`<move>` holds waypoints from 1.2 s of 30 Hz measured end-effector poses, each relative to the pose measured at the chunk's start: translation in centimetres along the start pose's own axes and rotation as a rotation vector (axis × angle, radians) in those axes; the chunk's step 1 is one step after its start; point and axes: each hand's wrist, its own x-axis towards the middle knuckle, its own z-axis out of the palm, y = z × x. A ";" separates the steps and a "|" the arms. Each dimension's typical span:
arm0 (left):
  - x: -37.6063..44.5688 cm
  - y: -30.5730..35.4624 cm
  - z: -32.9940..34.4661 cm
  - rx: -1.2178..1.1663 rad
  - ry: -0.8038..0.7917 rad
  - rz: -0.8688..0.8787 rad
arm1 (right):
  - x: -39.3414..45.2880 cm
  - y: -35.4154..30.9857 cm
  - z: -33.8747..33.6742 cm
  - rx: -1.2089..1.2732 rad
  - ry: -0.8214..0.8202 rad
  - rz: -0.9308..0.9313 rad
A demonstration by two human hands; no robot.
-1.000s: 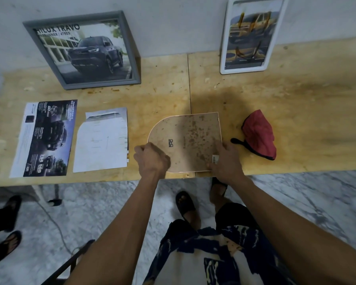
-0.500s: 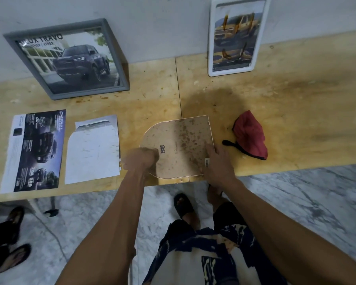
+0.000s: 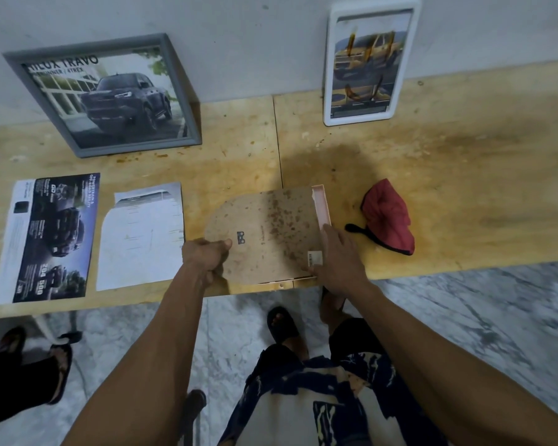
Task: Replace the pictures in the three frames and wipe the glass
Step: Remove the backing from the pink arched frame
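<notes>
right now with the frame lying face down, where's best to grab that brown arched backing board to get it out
Grip the brown arched backing board at its rounded left end, coming from the left: that end overhangs the pink frame, where the left hand pinches it. The right hand steadies the frame.

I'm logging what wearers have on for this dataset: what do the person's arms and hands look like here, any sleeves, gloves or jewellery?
Both forearms are bare with no sleeve in view. The left hand and right hand wear no gloves, and no ring, watch or bracelet shows. Lower down, a dark blue and cream patterned garment is visible.
</notes>
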 end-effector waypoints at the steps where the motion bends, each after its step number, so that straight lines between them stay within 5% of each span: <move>1: 0.1 -0.1 -0.2 -0.021 0.006 0.007 | 0.1 0.0 -0.1 0.007 -0.011 0.001; 23: -0.1 -1.3 -3.8 -0.369 -0.098 0.063 | 0.3 -1.3 -0.7 -0.170 -0.017 0.000; 36: -1.7 1.7 -4.2 -0.513 -0.211 0.113 | -0.4 -7.6 -3.3 0.513 0.170 0.137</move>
